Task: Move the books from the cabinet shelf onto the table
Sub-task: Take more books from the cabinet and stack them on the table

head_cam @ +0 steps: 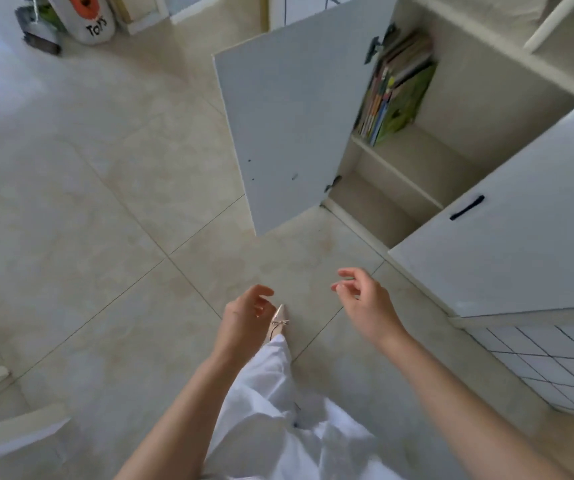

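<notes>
Several thin books (394, 91) stand leaning on the upper shelf (396, 164) of a white cabinet at the upper right, with coloured spines and a green cover facing out. The cabinet's left door (278, 126) stands wide open; the right door (507, 237) with a black handle is also swung out. My left hand (245, 318) and my right hand (365, 299) hover low over the tiled floor, well short of the cabinet. Both hold nothing, with fingers loosely curled and apart. The table is only partly visible, if at all.
A white toy bag (88, 19) and dark clutter stand at the far upper left. A pale piece of furniture (11, 434) cuts into the lower left corner. A quilted white surface (555, 362) lies at the right. My foot in a pointed shoe (278, 323) steps forward.
</notes>
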Demonstrator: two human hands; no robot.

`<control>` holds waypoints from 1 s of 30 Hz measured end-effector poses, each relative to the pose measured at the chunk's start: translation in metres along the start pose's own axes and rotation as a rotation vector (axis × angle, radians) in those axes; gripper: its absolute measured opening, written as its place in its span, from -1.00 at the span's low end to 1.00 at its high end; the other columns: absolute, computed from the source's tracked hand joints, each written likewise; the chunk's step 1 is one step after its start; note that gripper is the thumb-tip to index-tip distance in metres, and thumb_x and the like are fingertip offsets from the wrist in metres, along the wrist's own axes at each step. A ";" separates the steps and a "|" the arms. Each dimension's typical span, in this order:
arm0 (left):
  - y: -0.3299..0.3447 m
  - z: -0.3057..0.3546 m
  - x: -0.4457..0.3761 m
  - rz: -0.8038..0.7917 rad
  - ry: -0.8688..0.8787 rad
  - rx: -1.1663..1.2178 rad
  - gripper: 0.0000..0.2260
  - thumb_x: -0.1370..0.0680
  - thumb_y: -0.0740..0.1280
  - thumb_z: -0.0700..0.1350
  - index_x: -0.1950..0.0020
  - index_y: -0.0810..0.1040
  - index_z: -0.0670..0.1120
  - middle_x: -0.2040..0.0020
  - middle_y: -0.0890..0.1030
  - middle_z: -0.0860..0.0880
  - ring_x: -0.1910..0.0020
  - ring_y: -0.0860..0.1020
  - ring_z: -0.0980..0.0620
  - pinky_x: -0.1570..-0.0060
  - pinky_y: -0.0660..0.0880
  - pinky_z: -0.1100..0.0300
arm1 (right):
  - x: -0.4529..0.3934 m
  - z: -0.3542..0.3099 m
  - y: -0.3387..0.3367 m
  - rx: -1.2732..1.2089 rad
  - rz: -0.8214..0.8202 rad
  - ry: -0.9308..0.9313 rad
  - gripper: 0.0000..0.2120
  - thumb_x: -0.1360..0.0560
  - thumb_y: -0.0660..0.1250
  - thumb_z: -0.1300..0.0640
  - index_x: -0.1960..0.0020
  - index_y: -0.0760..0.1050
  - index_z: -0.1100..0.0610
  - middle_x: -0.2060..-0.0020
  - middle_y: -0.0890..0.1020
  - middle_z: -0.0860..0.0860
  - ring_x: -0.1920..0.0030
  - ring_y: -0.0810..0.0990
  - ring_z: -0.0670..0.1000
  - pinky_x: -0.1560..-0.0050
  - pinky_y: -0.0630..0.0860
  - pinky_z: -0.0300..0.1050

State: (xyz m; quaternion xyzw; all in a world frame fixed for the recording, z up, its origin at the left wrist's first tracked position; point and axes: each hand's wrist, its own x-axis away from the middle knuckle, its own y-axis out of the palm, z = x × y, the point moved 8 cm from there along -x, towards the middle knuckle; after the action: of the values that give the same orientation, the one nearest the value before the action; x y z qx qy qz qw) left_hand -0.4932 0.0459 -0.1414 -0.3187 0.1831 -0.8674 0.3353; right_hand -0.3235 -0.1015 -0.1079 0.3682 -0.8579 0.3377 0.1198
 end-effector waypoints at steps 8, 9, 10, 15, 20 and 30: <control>0.035 0.101 -0.136 -0.177 0.107 -0.155 -0.78 -0.52 0.26 -0.21 -0.06 0.58 0.05 0.18 0.68 0.06 0.10 0.61 0.01 0.00 0.54 0.12 | -0.101 -0.022 -0.086 -0.024 0.157 0.067 -0.78 -0.55 0.27 0.15 -0.19 0.48 0.10 0.02 0.65 0.01 -0.04 0.61 0.00 -0.04 0.40 -0.29; 0.039 0.115 -0.150 -0.192 0.136 -0.179 -0.78 -0.52 0.26 -0.21 -0.08 0.58 0.04 0.16 0.68 0.04 0.10 0.61 0.00 0.02 0.54 0.13 | -0.111 -0.025 -0.097 -0.032 0.176 0.066 -0.79 -0.54 0.27 0.15 -0.18 0.48 0.10 0.03 0.65 0.01 -0.04 0.61 0.01 -0.03 0.40 -0.31; 0.044 0.131 -0.165 -0.202 0.162 -0.196 -0.78 -0.53 0.26 -0.21 -0.09 0.57 0.03 0.16 0.68 0.03 0.11 0.61 0.01 0.05 0.55 0.13 | -0.122 -0.025 -0.108 -0.036 0.196 0.071 -0.79 -0.54 0.27 0.16 -0.17 0.49 0.10 0.03 0.66 0.02 -0.02 0.61 0.00 0.01 0.39 -0.37; 0.077 0.194 -0.224 -0.221 0.231 -0.223 -0.80 -0.53 0.27 -0.18 -0.06 0.57 0.07 0.16 0.68 0.02 0.15 0.62 0.03 0.15 0.57 0.14 | -0.170 -0.029 -0.160 -0.017 0.233 0.078 -0.82 -0.54 0.27 0.16 -0.15 0.49 0.09 0.04 0.69 -0.02 0.02 0.59 -0.05 0.05 0.37 -0.42; 0.120 0.233 -0.269 -0.239 0.216 -0.237 -0.79 -0.53 0.25 -0.16 -0.09 0.56 0.08 0.10 0.67 0.03 0.14 0.61 0.04 0.11 0.55 0.18 | -0.226 -0.026 -0.201 -0.009 0.169 0.084 -0.76 -0.54 0.24 0.20 -0.20 0.48 0.15 0.03 0.68 -0.01 -0.05 0.60 0.00 -0.16 0.46 -0.17; 0.185 0.279 -0.350 -0.229 0.193 -0.104 -0.79 -0.53 0.26 -0.22 -0.09 0.59 -0.02 0.06 0.64 0.04 0.14 0.59 0.07 0.17 0.45 0.31 | -0.353 -0.019 -0.243 -0.020 0.095 0.128 -0.77 -0.54 0.22 0.16 -0.19 0.49 0.08 -0.04 0.66 0.03 -0.08 0.60 -0.03 -0.10 0.52 -0.12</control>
State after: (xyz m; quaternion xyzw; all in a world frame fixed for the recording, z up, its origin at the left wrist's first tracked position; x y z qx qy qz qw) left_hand -0.0183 0.1302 -0.1870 -0.2696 0.2215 -0.9159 0.1982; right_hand 0.0957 -0.0164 -0.1351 0.3035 -0.8684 0.3573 0.1616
